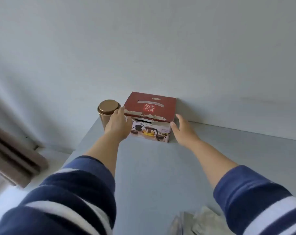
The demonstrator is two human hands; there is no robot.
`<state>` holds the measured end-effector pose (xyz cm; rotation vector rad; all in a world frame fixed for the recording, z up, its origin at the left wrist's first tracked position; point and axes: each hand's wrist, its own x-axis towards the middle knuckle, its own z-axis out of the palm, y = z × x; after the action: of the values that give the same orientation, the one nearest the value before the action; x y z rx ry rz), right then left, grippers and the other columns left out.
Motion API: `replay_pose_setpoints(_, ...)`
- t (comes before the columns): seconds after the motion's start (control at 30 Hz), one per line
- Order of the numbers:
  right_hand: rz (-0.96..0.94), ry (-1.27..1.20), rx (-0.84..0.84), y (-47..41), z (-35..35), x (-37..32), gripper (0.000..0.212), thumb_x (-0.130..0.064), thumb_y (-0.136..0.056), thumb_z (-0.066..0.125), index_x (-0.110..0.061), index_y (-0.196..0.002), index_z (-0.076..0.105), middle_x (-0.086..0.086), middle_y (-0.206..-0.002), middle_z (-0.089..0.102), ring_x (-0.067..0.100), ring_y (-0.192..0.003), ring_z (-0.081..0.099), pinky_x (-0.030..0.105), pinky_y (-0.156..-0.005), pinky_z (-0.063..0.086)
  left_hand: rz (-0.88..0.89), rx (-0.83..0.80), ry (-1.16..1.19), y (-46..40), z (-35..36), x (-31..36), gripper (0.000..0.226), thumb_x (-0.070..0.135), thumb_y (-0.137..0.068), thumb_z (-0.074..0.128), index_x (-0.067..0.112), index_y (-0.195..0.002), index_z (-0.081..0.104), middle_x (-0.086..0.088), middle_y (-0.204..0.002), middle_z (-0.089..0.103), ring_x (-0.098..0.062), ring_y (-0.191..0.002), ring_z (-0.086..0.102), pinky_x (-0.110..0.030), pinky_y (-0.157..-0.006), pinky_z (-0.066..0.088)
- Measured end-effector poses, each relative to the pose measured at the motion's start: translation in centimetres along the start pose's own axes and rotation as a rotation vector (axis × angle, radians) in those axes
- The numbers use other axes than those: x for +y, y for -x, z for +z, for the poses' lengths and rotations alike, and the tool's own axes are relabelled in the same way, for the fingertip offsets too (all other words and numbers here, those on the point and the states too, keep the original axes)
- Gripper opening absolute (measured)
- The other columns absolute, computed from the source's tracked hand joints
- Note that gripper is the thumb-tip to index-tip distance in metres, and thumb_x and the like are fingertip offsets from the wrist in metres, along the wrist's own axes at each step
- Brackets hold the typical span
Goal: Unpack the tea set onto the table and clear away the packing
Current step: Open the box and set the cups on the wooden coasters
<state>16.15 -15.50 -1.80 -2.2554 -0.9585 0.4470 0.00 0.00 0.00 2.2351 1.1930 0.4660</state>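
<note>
- The tea set box (149, 116), a red-topped carton with a printed glass teapot and cups on its front face, sits at about 12 o'clock from the person, at the far edge of the grey table (160, 175) and hard against the pale wall (143, 48).
- Its top looks closed, though the front edge is torn and a dark slot shows beneath it; nothing of the tea set itself is out on the table.
- The left hand (118, 126) reaches to the box's 9 o'clock side, fingers together and extended, laid along the left front corner near the top edge. Whether they press on the card I cannot tell.
- The right hand (182, 131) is at the box's 3 o'clock side, fingers loosely spread and empty, the thumb tip at or just beside the lower right corner.
- Both arms, in navy sleeves with white stripes, stretch well forward. I judge the hands are set either side so as to bracket the box and draw it away from the wall, where it is awkward to open.
- A gold tea canister (108, 112) with a round lid stands just beside the box at its 9 o'clock, behind the left hand; a careless pull could knock it.
- At 5 o'clock, near the bottom edge, lie pale crumpled papers (204, 219), blurred, possibly packing.
- At 8 o'clock a brown curtain (13, 150) hangs beyond the table's left edge.
- The unpacking seems barely begun.
</note>
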Motion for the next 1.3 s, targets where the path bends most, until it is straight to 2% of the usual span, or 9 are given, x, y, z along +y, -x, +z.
replay_pose_setpoints(0.3, 0.136, -0.253, 0.084, -4.5, 3.3, -0.7, 0.060, -0.031, -0.102, 0.032, -0.019, -0.154, 0.006, 0.002, -0.158, 0.029, 0.024, -0.140, 0.036, 0.035, -0.112, 0.032, -0.038, -0.062, -0.577, -7.3, 1.2, 1.4, 0.039, 0.033, -0.096, 0.029, 0.008, -0.120, 0.048, -0.011, -0.118, 0.062, -0.031, -0.126, 0.036, -0.042, -0.099, 0.029)
replay_pose_setpoints(0.5, 0.233, -0.322, 0.172, -4.5, 4.2, -1.3, 0.058, -0.026, -0.103, 0.028, -0.018, -0.155, 0.004, 0.005, -0.159, 0.026, 0.027, -0.136, 0.041, 0.035, -0.106, 0.036, -0.013, 0.075, -0.553, -7.4, 2.9, 1.7, 0.045, 0.041, -0.094, 0.034, 0.006, -0.107, 0.057, -0.011, -0.105, 0.067, -0.032, -0.116, 0.045, -0.044, -0.097, 0.030)
replay_pose_setpoints(0.63, 0.312, -0.321, 0.225, -3.5, 3.9, -1.0, 0.055, -0.023, -0.101, 0.027, -0.023, -0.153, 0.011, 0.005, -0.149, 0.043, 0.032, -0.118, 0.055, 0.039, -0.092, 0.045, 0.020, 0.087, -0.505, -5.8, 3.6, 1.7, 0.048, 0.045, -0.093, 0.037, 0.006, -0.113, 0.055, -0.010, -0.110, 0.065, -0.033, -0.114, 0.049, -0.043, -0.094, 0.034)
replay_pose_setpoints(0.77, 0.355, -0.329, 0.264, -1.8, 3.6, -0.3, 0.055, -0.022, -0.098, 0.028, -0.027, -0.152, 0.017, 0.006, -0.140, 0.052, 0.023, -0.091, 0.053, 0.032, -0.075, 0.039, -0.005, 0.094, -0.340, -3.6, 4.3, 1.6, 0.051, 0.047, -0.091, 0.042, 0.007, -0.121, 0.052, -0.010, -0.116, 0.063, -0.032, -0.113, 0.052, -0.041, -0.094, 0.039)
replay_pose_setpoints(0.97, 0.379, -0.363, 0.366, 1.7, 3.5, -0.5, 0.053, -0.017, -0.096, 0.032, -0.028, -0.148, 0.026, -0.001, -0.123, 0.059, 0.022, -0.080, 0.056, 0.031, -0.069, 0.041, -0.136, 0.096, 0.068, -1.7, 4.5, 0.9, 0.051, 0.051, -0.085, 0.043, 0.014, -0.117, 0.060, -0.005, -0.111, 0.065, -0.028, -0.107, 0.057, -0.044, -0.092, 0.048)
replay_pose_setpoints(1.07, 0.357, -0.469, 0.440, 2.5, 3.0, -0.8, 0.045, -0.018, -0.096, 0.034, -0.025, -0.140, 0.038, -0.006, -0.116, 0.057, 0.019, -0.092, 0.055, 0.030, -0.077, 0.039, -0.133, 0.101, 0.134, -1.6, 3.6, 0.6, 0.047, 0.056, -0.090, 0.036, 0.019, -0.105, 0.060, -0.001, -0.103, 0.066, -0.026, -0.101, 0.060, -0.044, -0.093, 0.046)
replay_pose_setpoints(1.17, 0.376, -0.793, 0.524, 0.5, 1.2, -1.3, 0.031, -0.025, -0.095, 0.037, -0.022, -0.120, 0.054, -0.004, -0.112, 0.055, 0.021, -0.108, 0.052, 0.028, -0.085, 0.037, -0.171, 0.132, 0.289, -3.1, 2.1, 1.8, 0.051, 0.055, -0.095, 0.025, 0.015, -0.087, 0.056, -0.001, -0.089, 0.060, -0.027, -0.090, 0.057, -0.037, -0.082, 0.043)
replay_pose_setpoints(1.23, 0.402, -1.032, 0.541, -0.9, -0.5, -2.0, 0.022, -0.034, -0.087, 0.043, -0.022, -0.097, 0.058, -0.003, -0.102, 0.059, 0.022, -0.108, 0.054, 0.023, -0.081, 0.038, -0.182, 0.132, 0.476, -4.6, 1.3, 3.1, 0.059, 0.054, -0.097, 0.021, 0.009, -0.087, 0.058, -0.003, -0.093, 0.060, -0.025, -0.091, 0.054, -0.034, -0.079, 0.037)
replay_pose_setpoints(1.3, 0.366, -1.159, 0.531, -2.1, -1.8, -2.5, 0.020, -0.035, -0.086, 0.043, -0.022, -0.091, 0.058, -0.002, -0.107, 0.063, 0.016, -0.109, 0.053, 0.015, -0.084, 0.034, -0.210, 0.071, 0.737, -6.3, 0.6, 4.0, 0.064, 0.056, -0.097, 0.019, 0.012, -0.092, 0.064, 0.000, -0.107, 0.063, -0.021, -0.103, 0.056, -0.035, -0.091, 0.038)
